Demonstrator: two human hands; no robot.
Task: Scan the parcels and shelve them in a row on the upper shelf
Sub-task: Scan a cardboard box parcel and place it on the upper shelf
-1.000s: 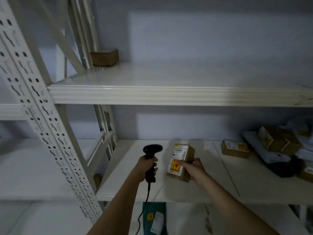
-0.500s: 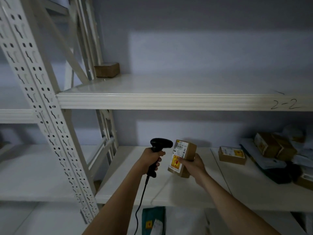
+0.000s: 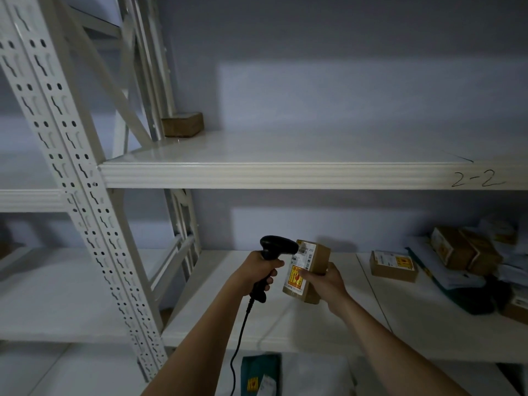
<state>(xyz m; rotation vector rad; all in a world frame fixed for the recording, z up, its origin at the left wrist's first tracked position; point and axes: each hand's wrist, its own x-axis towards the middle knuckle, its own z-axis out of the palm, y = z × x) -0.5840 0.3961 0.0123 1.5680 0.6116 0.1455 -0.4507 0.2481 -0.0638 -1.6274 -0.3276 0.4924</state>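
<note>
Currently mid-scan. Left hand (image 3: 258, 268) wraps the black scanner (image 3: 275, 251) by its pistol grip, fingers curled round the handle, head aimed right at the parcel (image 3: 310, 271). Right hand (image 3: 328, 282) grips that parcel from its far side, thumb across the label face, tilting it so the white barcode label faces the scanner's nose; the two are nearly touching. The parcel is held in the air above the front part of the lower shelf (image 3: 285, 332), resting on nothing.

Parcel: small brown cardboard box, matte, square-edged, white shipping label plus a red-and-yellow sticker. The scanner is smooth dark plastic, its cord (image 3: 238, 338) hanging down past the shelf's front edge.

Upper shelf (image 3: 285, 174) is glossy cream-painted metal with a ribbed front lip, "2-2" handwritten near its right end. One shelved box (image 3: 183, 124) sits at the back left corner, against the upright, likely the start of the row. More unscanned parcels (image 3: 457, 252) are piled toward the lower shelf's right end, cardboard and soft mailers mixed.
</note>
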